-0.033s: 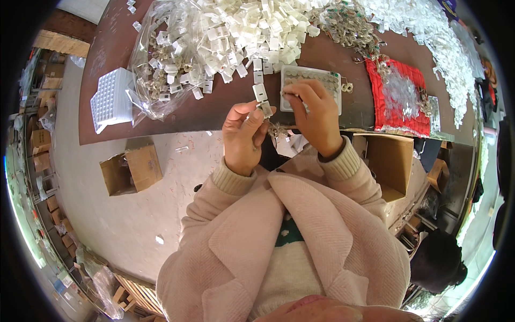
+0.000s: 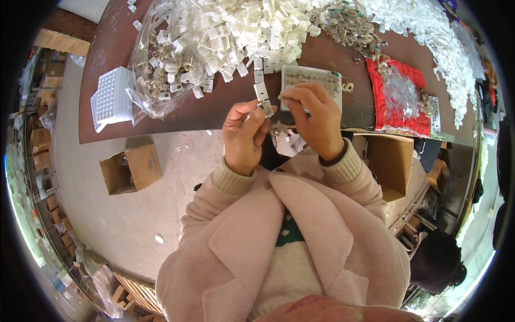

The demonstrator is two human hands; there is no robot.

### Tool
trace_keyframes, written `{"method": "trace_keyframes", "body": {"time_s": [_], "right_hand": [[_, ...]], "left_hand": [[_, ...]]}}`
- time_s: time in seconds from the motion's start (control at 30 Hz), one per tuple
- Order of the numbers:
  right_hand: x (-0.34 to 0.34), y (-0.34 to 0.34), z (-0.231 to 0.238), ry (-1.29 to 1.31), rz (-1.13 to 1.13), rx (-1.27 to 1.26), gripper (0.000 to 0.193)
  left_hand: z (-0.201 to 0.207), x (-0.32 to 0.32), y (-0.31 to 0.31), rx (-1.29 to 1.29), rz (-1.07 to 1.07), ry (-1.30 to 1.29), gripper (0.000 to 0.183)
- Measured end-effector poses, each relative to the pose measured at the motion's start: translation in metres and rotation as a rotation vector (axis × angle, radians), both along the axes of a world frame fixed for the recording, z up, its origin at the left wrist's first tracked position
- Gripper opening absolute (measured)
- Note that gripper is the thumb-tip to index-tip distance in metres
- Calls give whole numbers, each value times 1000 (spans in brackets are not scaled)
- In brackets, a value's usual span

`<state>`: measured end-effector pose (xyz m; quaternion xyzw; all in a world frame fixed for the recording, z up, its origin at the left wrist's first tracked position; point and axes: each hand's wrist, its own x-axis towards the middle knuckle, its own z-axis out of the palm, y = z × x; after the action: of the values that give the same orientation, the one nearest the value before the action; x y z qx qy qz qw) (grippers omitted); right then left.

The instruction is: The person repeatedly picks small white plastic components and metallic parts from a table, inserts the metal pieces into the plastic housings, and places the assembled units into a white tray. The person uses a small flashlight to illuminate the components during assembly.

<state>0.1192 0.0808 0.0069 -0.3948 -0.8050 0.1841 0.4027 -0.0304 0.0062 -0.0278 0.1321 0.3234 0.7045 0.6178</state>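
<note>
Left hand (image 2: 244, 131) pinches white plastic housing (image 2: 266, 109), near-left of clear tray (image 2: 339, 97). Right hand (image 2: 317, 117) over tray's near-left part, fingertips close; cannot tell if holding. Housing could drop if pinch loosens.

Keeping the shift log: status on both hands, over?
Left fingers gripping small white rectangular plastic piece. Right fingers pinched near shallow clear rectangular plastic tray; hold unclear. Loose white plastic pile beyond.

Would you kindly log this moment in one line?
left hand: holds white plastic piece | right hand: pinched, near tray, hold unclear
</note>
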Motion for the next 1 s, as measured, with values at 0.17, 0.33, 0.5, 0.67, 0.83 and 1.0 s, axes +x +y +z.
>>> {"method": "trace_keyframes", "body": {"time_s": [0.17,0.33,0.5,0.67,0.83,1.0], "right_hand": [[-1,-16,19,-10,131,43,18],[-1,-17,21,53,105,38,16],[2,-17,19,53,141,32,18],[0,-16,17,89,95,94,22],[0,-16,12,156,106,36,25],[-2,-12,6,135,130,68,26]], "left_hand": [[6,7,-1,17,24,86,15],[8,7,-3,48,-23,45,14],[6,5,-2,86,-48,45,13],[5,7,-2,15,-87,-36,13],[3,3,0,17,-130,-57,12],[0,4,1,-15,-106,-40,10]]}}
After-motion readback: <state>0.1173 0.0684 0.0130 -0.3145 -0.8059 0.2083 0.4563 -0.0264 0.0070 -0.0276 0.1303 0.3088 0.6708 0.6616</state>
